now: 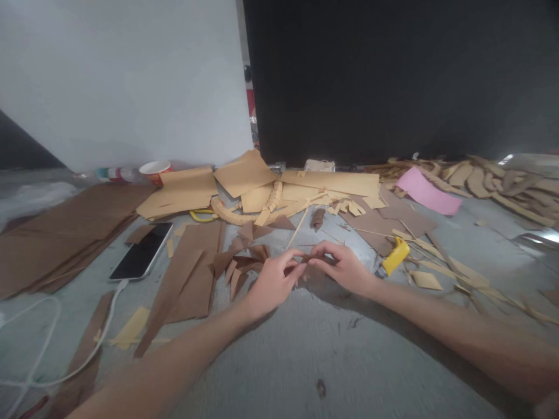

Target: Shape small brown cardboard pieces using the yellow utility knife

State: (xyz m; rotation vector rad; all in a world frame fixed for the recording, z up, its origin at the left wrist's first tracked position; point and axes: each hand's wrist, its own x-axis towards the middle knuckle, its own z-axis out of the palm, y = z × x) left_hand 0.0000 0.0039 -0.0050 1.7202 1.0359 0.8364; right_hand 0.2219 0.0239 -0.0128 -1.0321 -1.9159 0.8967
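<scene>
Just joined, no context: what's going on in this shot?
A person's left hand and right hand meet over the grey surface, pinching a small brown paper scrap between them at the fingertips. Cut brown paper pieces lie just beside the left hand, and a yellow cutter lies near the right. A phone on a white cable lies further left. Tan card sheets and a pink sheet are piled at the back.
</scene>
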